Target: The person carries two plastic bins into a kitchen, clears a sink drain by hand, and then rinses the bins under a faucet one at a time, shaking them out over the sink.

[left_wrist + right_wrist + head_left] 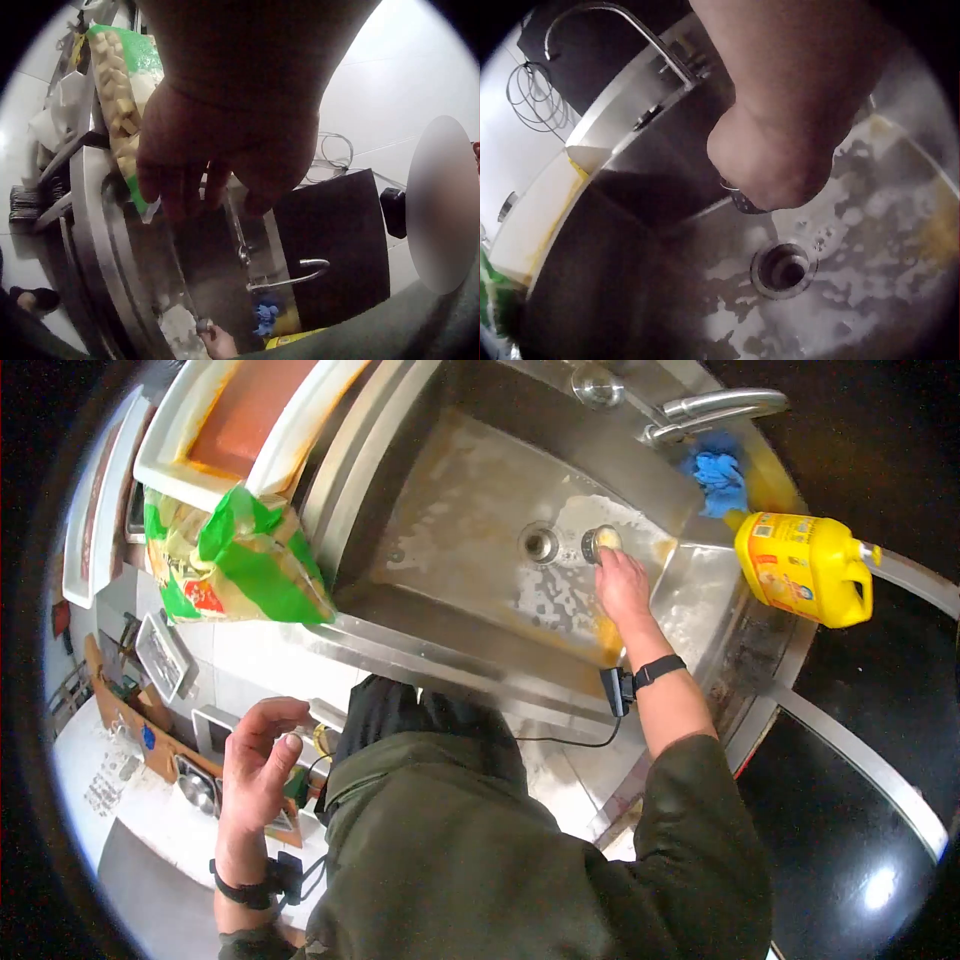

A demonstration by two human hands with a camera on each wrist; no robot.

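Observation:
My right hand [622, 585] reaches down into the steel sink [460, 470] and grips a small perforated metal sink strainer [590, 546]. In the right wrist view the hand hides most of the strainer [747, 202], whose dark holed side shows below the fingers. Just left of it in the head view is the round drain hole [540, 544], uncovered. Soapy water patches lie on the sink floor around them. My left hand [262, 760] hangs outside the sink's front edge, fingers loosely bent, with nothing in it.
A green and clear food bag [240, 560] leans at the sink's left, beside white trays [170, 465]. The faucet [720, 405] stands behind. At right are a blue cloth [720, 482] and a yellow jug [805, 570]. A cluttered white table [130, 780] is at left.

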